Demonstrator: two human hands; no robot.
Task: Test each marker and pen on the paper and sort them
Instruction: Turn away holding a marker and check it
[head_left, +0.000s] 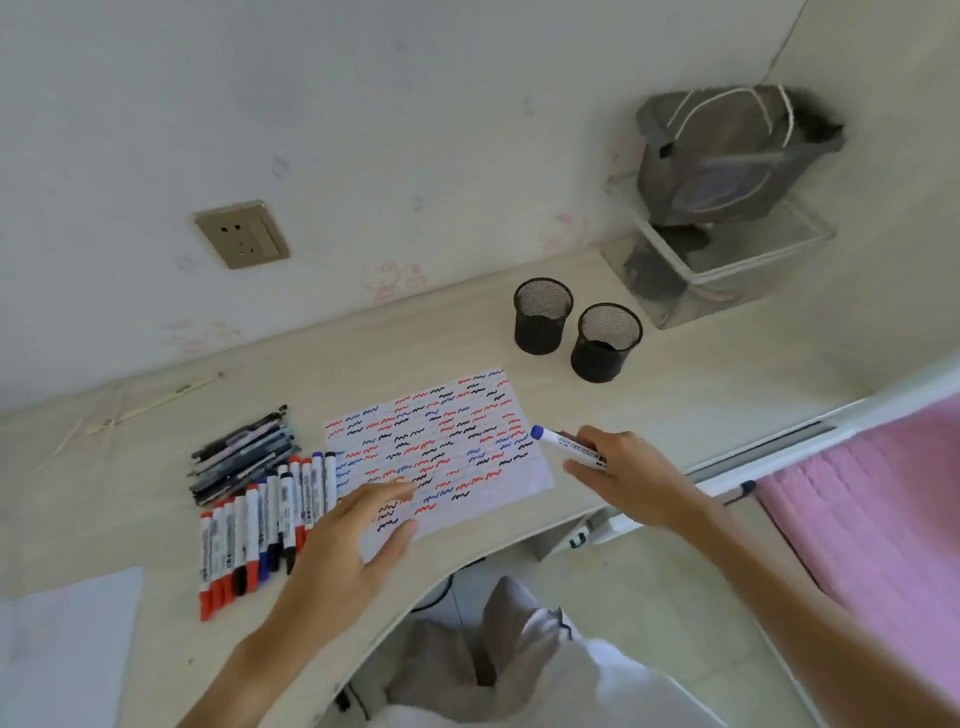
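Right hand (621, 475): I see it gripping a smooth white marker (569, 447), blue cap on.
Left hand (345, 540): fingers spread flat on squiggle-covered paper (441, 441).
Cups (543, 316): black mesh cylinders.

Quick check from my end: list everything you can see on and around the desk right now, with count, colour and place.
Paper: one, white, covered in red, blue and black squiggles, desk centre.
Held marker: one, white barrel, blue cap on, at the paper's right edge.
Markers: a row of about a dozen, white with red, blue or black caps, left of the paper.
Pens: a dark bundle, count unclear, behind the markers.
Cups: two, black mesh, behind the paper to the right; no pens stick out.
Clear box: one, desk's back right corner.
Grey bag: one, above the box.
Socket: one, beige, on the wall.
Blank sheet: one, white, near left.
Left hand: fingers spread, on the paper's near left corner.
Right hand: grips the held marker.
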